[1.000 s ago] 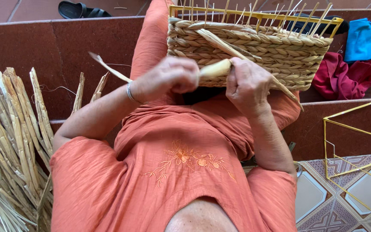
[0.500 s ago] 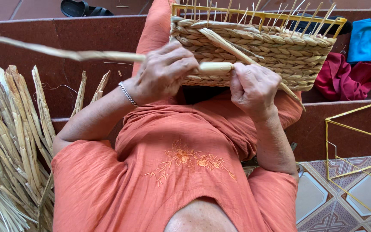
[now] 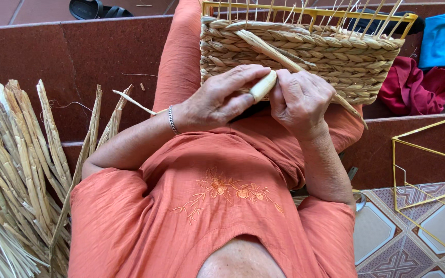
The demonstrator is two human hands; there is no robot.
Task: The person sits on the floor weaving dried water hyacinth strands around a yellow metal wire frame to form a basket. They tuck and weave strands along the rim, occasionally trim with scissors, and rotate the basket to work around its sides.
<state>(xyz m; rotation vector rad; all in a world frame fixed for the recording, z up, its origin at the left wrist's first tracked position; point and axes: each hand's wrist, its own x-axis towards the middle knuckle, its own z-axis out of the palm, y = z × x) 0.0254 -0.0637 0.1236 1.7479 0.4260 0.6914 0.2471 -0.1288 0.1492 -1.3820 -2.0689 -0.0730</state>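
Scene: a person in an orange embroidered shirt [image 3: 217, 221] sits with a half-woven basket [image 3: 305, 56] resting on the lap, seen from above.
Left hand: the left hand [image 3: 217, 100] is curled, thumb and fingers closed around a pale fibre strand [image 3: 262, 86], gripping it just below the basket's near wall. A silver bracelet [image 3: 172, 119] sits on the wrist.
Right hand: the right hand [image 3: 300, 98] is closed in a loose fist, its fingers pressed on the same strand, touching the left hand's fingertips.
Strand: a flat, cream-coloured length, its end showing between the two hands; a further stretch runs diagonally across the basket's woven side.
Basket: braided straw rows wound on a yellow wire frame, bare wire uprights standing above the woven rim.
Left edge of view: a bundle of dried stalks [image 3: 16, 175] leans against the dark red step [image 3: 78, 56].
Right edge of view: an empty yellow wire frame [image 3: 428, 180] stands on the patterned floor tiles [image 3: 387, 242]; red cloth [image 3: 418, 87] and blue cloth [image 3: 439, 41] lie beyond the basket.
Top edge: a black sandal [image 3: 96, 9] on the step.
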